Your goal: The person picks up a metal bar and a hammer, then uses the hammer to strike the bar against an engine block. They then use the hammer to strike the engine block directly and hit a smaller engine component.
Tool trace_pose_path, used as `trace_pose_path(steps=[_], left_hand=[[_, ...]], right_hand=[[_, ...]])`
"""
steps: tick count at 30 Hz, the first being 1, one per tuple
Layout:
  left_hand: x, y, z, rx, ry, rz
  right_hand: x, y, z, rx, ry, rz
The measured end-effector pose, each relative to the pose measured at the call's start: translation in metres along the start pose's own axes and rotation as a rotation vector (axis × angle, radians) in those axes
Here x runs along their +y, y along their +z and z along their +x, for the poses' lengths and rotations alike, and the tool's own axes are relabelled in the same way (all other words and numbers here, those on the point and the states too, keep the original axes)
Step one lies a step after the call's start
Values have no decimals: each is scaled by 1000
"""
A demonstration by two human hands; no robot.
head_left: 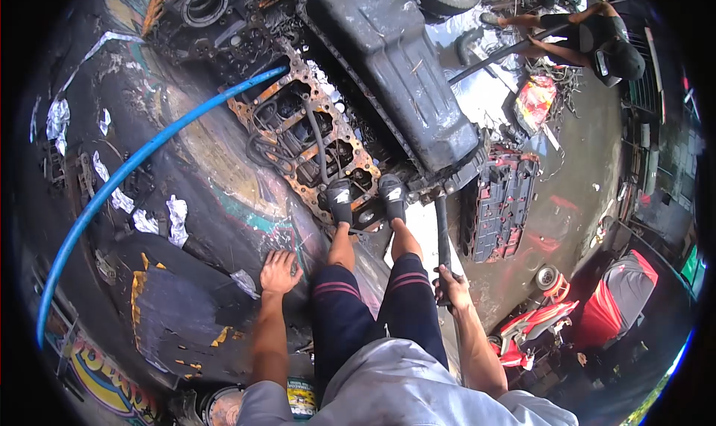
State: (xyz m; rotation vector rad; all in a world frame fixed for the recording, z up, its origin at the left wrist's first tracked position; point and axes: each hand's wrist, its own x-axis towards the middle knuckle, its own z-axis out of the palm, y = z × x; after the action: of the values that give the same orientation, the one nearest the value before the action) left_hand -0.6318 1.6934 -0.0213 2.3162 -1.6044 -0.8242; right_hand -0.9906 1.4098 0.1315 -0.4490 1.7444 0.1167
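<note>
My right hand (pixel 454 289) is wrapped round the lower end of a long dark bar (pixel 442 228). The bar runs up to the end of an engine with a big black oil pan (pixel 395 60), which lies beyond my feet. Fingers spread, my left hand (pixel 280 272) rests on the dark, paint-marked surface (pixel 246 195) beside my left leg. Both my feet, in black slides (pixel 391 195), are on a rusty engine block (pixel 328 139) with open bores and a hose lying over it.
Another person (pixel 585 42) at the upper right grips a long bar (pixel 496 55) reaching the oil pan's far side. A blue hose (pixel 142 157) arcs across the left. A black-and-red ribbed metal part (pixel 503 202) lies right of the bar. A covered red vehicle (pixel 615 299) stands lower right.
</note>
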Motion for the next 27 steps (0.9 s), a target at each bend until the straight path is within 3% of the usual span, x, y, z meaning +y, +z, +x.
trace_pose_path(steps=[8, 12, 16, 23, 27], left_hand=[[5, -4, 3, -96, 2, 15], [13, -3, 5, -72, 2, 62], [25, -9, 11, -167, 3, 107], [19, 5, 15, -412, -151, 169], [26, 4, 33, -639, -386, 144]], right_hand=[[-10, 14, -56, -186, -72, 296], [4, 4, -51, -195, -22, 300], [38, -16, -43, -171, 69, 393], [123, -57, -6, -49, 201, 653], [166, -75, 24, 7, 245, 785]])
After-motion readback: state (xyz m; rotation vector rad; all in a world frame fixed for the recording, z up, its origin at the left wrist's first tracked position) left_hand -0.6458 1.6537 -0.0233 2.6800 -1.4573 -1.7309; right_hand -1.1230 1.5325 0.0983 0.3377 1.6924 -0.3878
